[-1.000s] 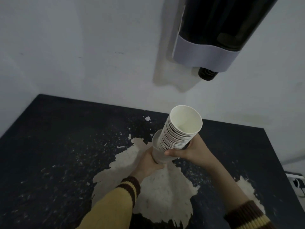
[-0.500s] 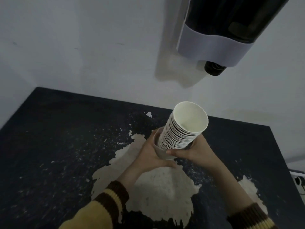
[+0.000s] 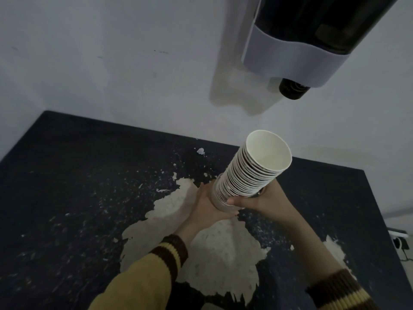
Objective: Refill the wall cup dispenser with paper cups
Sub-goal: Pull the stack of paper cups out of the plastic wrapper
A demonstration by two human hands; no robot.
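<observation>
A tall stack of white paper cups (image 3: 252,173) tilts up and to the right, its open mouth facing me. My right hand (image 3: 263,201) grips the stack near its lower end. My left hand (image 3: 206,203) cups the clear sleeve at the stack's base from the left. The wall cup dispenser (image 3: 310,36) hangs at the top right: a dark tube with a pale grey collar and a black nozzle at its bottom. The stack's mouth sits well below and left of that nozzle.
A dark tabletop (image 3: 67,198) with a large worn, pale patch (image 3: 214,249) lies below my hands and meets the white wall (image 3: 111,63) at the back. A white power socket (image 3: 400,240) shows past the table's right edge.
Both hands have lifted the cup stack and carried it to the right, closer to the dispenser. My left hand has slid up around the stack's base.
</observation>
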